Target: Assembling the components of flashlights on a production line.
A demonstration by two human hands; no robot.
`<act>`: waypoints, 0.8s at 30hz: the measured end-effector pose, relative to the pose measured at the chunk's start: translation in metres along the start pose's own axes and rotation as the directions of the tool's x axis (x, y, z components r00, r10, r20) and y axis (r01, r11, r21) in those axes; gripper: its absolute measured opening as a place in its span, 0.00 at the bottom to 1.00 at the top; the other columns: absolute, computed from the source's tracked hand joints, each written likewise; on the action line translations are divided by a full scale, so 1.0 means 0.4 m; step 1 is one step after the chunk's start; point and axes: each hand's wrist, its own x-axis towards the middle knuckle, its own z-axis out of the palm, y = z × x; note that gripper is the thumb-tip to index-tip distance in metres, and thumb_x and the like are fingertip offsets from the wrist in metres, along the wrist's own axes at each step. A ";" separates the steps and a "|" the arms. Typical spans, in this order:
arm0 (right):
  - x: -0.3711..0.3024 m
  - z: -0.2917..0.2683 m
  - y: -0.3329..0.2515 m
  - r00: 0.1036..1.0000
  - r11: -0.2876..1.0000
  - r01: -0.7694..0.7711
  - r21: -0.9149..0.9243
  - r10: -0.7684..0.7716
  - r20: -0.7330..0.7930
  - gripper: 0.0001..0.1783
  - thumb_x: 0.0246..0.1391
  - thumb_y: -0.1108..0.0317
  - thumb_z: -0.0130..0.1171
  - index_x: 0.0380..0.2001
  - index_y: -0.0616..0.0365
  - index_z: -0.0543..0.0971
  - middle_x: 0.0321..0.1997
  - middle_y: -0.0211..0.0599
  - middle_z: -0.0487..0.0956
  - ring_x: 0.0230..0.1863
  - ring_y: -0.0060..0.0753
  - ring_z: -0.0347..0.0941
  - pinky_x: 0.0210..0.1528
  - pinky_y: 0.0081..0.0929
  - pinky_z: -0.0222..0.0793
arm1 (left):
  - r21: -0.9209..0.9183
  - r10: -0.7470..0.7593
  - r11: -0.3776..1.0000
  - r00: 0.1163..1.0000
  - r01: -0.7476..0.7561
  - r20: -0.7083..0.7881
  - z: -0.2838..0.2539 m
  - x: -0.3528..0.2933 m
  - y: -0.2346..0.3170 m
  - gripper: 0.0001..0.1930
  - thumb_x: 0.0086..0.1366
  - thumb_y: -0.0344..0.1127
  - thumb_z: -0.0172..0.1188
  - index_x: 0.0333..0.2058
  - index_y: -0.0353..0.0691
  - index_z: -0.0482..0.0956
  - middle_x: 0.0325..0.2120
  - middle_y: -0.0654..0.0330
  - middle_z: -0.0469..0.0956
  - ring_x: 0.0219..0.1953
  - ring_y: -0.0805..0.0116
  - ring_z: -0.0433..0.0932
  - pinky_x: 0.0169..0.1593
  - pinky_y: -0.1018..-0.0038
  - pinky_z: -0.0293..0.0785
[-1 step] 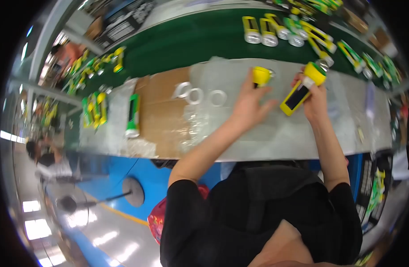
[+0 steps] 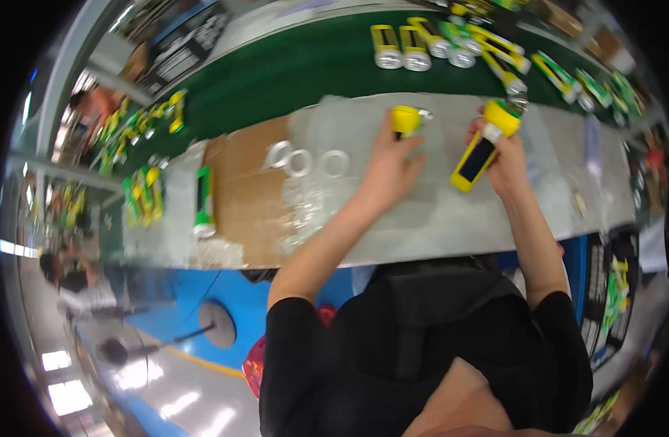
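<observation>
My right hand (image 2: 508, 164) is closed around a yellow flashlight (image 2: 474, 162) with a dark panel on its handle and a pale collar below its wide head. The flashlight is tilted, its head pointing away from me. To its left, my left hand (image 2: 387, 171) has its fingers around a second yellow flashlight head (image 2: 405, 119). A shiny bit shows at that head's right side, and the hand hides whatever lies below it. The thumb side of this hand is spread and slightly blurred. Three white rings, one of them a loose ring (image 2: 336, 164), lie left of my left hand.
A grey-white sheet (image 2: 451, 226) and brown cardboard (image 2: 243, 182) cover the bench. A green flashlight (image 2: 204, 204) lies at the left. Several yellow flashlights (image 2: 415, 49) rest on the green belt (image 2: 291, 73) beyond. A fan (image 2: 216, 324) stands on the floor, and a person (image 2: 87, 273) is at far left.
The whole view has shifted a little, so the bench items sit further left. Both hands keep their hold, and the right flashlight looks slightly more upright.
</observation>
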 end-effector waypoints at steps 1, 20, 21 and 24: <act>-0.021 -0.033 -0.014 0.995 0.998 -0.027 -0.060 0.033 0.092 0.26 0.55 0.58 0.61 0.52 0.61 0.69 0.34 0.34 0.76 0.36 0.28 0.74 0.41 0.26 0.71 | 0.015 -0.010 1.000 1.000 0.010 0.030 0.022 -0.005 -0.036 0.15 0.56 0.30 0.62 0.44 0.39 0.81 0.62 0.27 0.54 0.60 0.30 0.63 0.62 0.55 0.62; -0.235 -0.154 -0.053 0.791 0.953 -0.276 -0.127 0.300 0.532 0.37 0.55 0.38 0.58 0.54 0.57 0.66 0.32 0.37 0.74 0.30 0.29 0.73 0.35 0.27 0.69 | -0.520 0.099 0.832 0.869 0.195 0.484 0.099 0.066 0.247 0.13 0.71 0.33 0.46 0.43 0.32 0.78 0.46 0.52 0.77 0.47 0.67 0.76 0.47 0.72 0.72; -0.239 -0.148 -0.052 0.858 0.969 -0.203 -0.143 0.247 0.450 0.35 0.55 0.39 0.58 0.53 0.57 0.67 0.33 0.36 0.75 0.31 0.28 0.74 0.36 0.27 0.70 | -0.541 0.171 0.841 0.943 0.011 0.286 0.106 0.050 0.263 0.13 0.72 0.33 0.45 0.41 0.32 0.78 0.44 0.52 0.78 0.47 0.67 0.75 0.46 0.72 0.72; -0.250 -0.138 -0.019 0.897 0.976 -0.214 -0.036 0.211 0.388 0.24 0.61 0.57 0.59 0.53 0.60 0.66 0.37 0.36 0.75 0.35 0.26 0.75 0.39 0.27 0.73 | -0.526 0.309 0.838 0.923 -0.149 0.230 0.130 0.030 0.280 0.21 0.74 0.44 0.39 0.39 0.34 0.77 0.44 0.50 0.78 0.49 0.58 0.74 0.51 0.67 0.69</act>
